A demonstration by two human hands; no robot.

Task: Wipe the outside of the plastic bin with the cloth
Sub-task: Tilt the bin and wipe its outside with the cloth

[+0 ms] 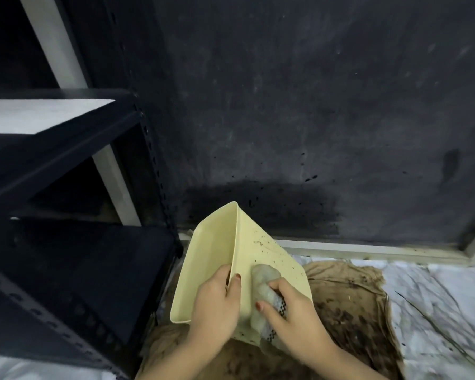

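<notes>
Plastic bin (258,250), pale yellow and dirt-speckled, tilted beside dark shelving (74,242) over a soiled brown sheet (348,303). Left hand (217,300) clamps its rim, fingers inside, thumb outside; right hand (294,311) fingers pinch the bunched cloth (263,286) against its outer wall.

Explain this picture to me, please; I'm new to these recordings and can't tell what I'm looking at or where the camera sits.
There is no machine here: a person wears a camera on the head, looking down at their own bare hands. The left hand grips the rim of a pale yellow plastic bin, tipped on its side. The right hand presses a bunched cloth against the bin's outer wall, which is speckled with dark dirt. Underneath lies a soiled brown sheet over white fabric. A dark metal shelf stands on the left, a dark wall behind.
</notes>
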